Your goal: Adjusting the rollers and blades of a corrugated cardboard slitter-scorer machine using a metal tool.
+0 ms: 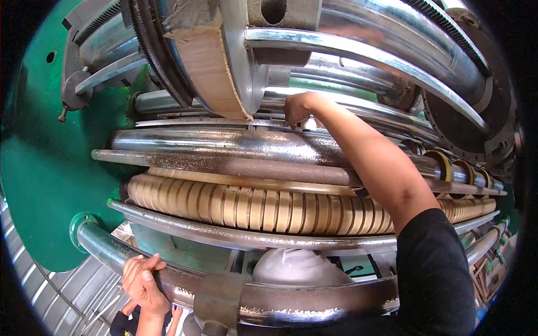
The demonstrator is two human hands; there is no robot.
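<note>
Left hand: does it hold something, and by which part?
The left hand has its grip around the lowest shiny metal bar of the machine, near the bar's left bend. The right hand only reaches between rollers.

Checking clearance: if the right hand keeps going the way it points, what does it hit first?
The right hand points left along the toothed strip. First in line, probably the tan wedge block just past the fingertips; depth is unclear, so it might pass in front.

glossy metal rollers [224, 143], ribbed wooden roller [252, 208]
</note>
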